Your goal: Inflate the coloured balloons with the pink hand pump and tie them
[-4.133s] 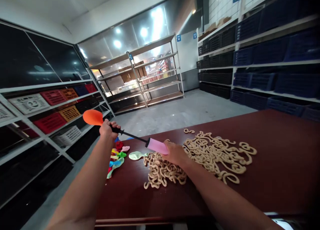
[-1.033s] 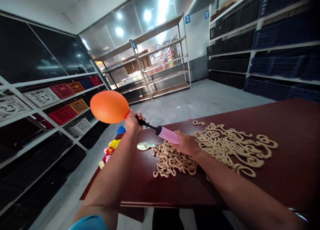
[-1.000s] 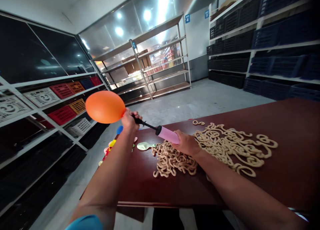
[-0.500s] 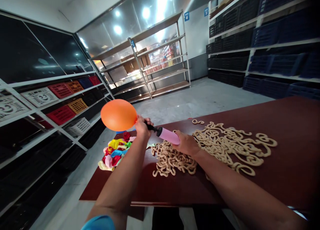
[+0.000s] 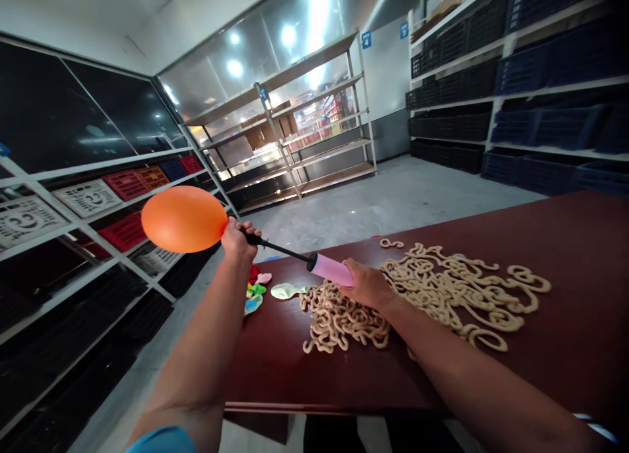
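Note:
An inflated orange balloon [image 5: 183,218] sits at the left end of a hand-held balloon pump [image 5: 328,268]. My left hand [image 5: 238,239] is closed around the balloon's neck and the pump's black end piece; the fingers hide where the two join. Wrapped around the pink barrel is my right hand [image 5: 367,285], low over the table. Between the hands, a long stretch of the thin black rod is exposed. Under and beside my right hand lies a heap of beige twisted strands [image 5: 344,322]. A pale flat balloon [image 5: 287,291] rests left of the heap.
More coloured flat balloons [image 5: 255,289] lie at the table's left, partly behind my left forearm. A wider spread of beige strands [image 5: 442,282] covers the right part of the dark red table [image 5: 555,243]. Shelves with crates [image 5: 88,197] stand left and right, beyond the table.
My left hand has moved left and slightly up with the balloon, drawing the black rod out of the pink barrel. My right hand has stayed almost in place. The balloon looks larger.

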### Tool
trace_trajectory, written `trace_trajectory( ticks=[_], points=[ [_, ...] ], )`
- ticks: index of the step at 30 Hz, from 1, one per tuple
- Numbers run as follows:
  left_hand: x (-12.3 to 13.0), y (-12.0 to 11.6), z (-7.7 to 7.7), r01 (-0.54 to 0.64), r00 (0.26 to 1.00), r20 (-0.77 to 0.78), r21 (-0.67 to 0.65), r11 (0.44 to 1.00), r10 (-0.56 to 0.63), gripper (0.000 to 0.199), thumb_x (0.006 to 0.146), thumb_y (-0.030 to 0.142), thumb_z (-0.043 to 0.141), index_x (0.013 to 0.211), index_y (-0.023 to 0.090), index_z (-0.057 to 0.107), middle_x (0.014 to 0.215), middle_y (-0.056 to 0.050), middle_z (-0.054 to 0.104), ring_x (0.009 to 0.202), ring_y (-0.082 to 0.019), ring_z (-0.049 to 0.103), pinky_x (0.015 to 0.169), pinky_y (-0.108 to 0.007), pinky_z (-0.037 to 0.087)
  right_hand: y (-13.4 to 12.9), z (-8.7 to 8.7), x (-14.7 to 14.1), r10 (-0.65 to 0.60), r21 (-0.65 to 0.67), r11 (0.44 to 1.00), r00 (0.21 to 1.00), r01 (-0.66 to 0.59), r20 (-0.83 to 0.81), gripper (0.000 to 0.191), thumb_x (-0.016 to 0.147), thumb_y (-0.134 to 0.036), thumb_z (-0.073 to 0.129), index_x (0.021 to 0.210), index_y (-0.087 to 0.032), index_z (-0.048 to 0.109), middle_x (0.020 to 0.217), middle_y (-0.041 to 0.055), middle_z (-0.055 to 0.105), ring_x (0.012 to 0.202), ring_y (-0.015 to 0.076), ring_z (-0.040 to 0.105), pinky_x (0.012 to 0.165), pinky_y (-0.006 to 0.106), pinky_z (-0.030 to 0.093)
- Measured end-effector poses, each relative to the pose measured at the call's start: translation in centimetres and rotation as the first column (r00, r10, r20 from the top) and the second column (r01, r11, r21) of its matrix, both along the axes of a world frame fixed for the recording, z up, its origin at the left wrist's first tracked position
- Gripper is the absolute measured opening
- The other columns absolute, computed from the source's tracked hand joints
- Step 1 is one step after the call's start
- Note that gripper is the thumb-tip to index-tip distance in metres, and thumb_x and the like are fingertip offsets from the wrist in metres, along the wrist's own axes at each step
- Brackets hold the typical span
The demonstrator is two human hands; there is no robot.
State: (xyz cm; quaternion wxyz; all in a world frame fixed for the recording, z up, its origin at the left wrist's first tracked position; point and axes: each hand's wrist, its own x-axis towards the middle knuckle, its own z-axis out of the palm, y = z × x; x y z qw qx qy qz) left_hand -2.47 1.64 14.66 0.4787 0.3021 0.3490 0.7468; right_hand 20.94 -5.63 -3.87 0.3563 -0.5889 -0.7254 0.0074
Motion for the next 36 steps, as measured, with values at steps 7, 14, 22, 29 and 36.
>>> trace_trajectory(
  ticks=[7, 14, 22, 29, 36],
  points=[
    [6.4, -1.1, -5.2, 0.074, 0.997, 0.036, -0.078, 0.994, -0.072, 0.034, 0.083, 0.037, 0.043, 0.058, 0.019, 0.027, 0.047, 0.003, 0.038, 0.036, -0.007, 0.033, 0.04, -0.02, 0.03, -0.2, -0.1, -0.1, -0.032, -0.041, 0.999, 0.999, 0.034, 0.028, 0.041, 0.068, -0.038, 0.058, 0.104, -0.021, 0.049, 0.087, 0.0049, 0.064, 0.073, 0.0193, 0.06, 0.06, 0.027, 0.035],
    [7.7, -1.9, -6.7, 0.112, 0.993, 0.037, -0.07, 0.991, -0.109, 0.035, 0.082, 0.037, 0.045, 0.058, 0.019, 0.027, 0.047, 0.004, 0.038, 0.037, -0.008, 0.034, 0.041, -0.021, 0.032, -0.5, 0.5, -0.1, -0.009, -0.026, 1.0, 1.0, 0.009, 0.015, 0.04, 0.068, -0.039, 0.059, 0.102, -0.021, 0.05, 0.084, 0.0039, 0.063, 0.071, 0.0181, 0.059, 0.06, 0.026, 0.035],
    [0.3, -0.9, 0.6, 0.02, 0.999, -0.03, 0.024, 1.0, -0.019, 0.029, 0.083, 0.029, 0.042, 0.06, 0.019, 0.027, 0.048, 0.004, 0.036, 0.037, -0.007, 0.032, 0.04, -0.021, 0.031, 0.1, 0.1, 0.2, 0.016, 0.056, 0.998, 1.0, -0.016, -0.009, 0.037, 0.068, -0.037, 0.058, 0.1, -0.022, 0.05, 0.084, 0.0026, 0.062, 0.071, 0.0171, 0.058, 0.059, 0.026, 0.034],
    [2.3, -1.0, -1.6, 0.01, 1.0, 0.007, 0.017, 1.0, -0.01, 0.032, 0.084, 0.035, 0.041, 0.059, 0.019, 0.027, 0.047, 0.004, 0.036, 0.036, -0.007, 0.032, 0.04, -0.021, 0.03, 0.2, -0.4, 0.1, -0.034, 0.008, 0.999, 0.999, 0.034, 0.018, 0.041, 0.066, -0.036, 0.058, 0.103, -0.021, 0.05, 0.084, 0.0038, 0.063, 0.07, 0.0186, 0.059, 0.06, 0.027, 0.035],
    [8.5, -2.7, -7.3, 0.123, 0.991, 0.058, -0.088, 0.988, -0.119, 0.035, 0.083, 0.036, 0.043, 0.057, 0.019, 0.027, 0.047, 0.003, 0.038, 0.037, -0.008, 0.035, 0.04, -0.023, 0.032, -0.5, 0.3, 0.1, -0.036, -0.024, 0.999, 0.999, 0.037, 0.039, 0.045, 0.068, -0.036, 0.059, 0.11, -0.023, 0.048, 0.087, 0.0038, 0.064, 0.073, 0.0187, 0.06, 0.061, 0.027, 0.036]
  ],
)
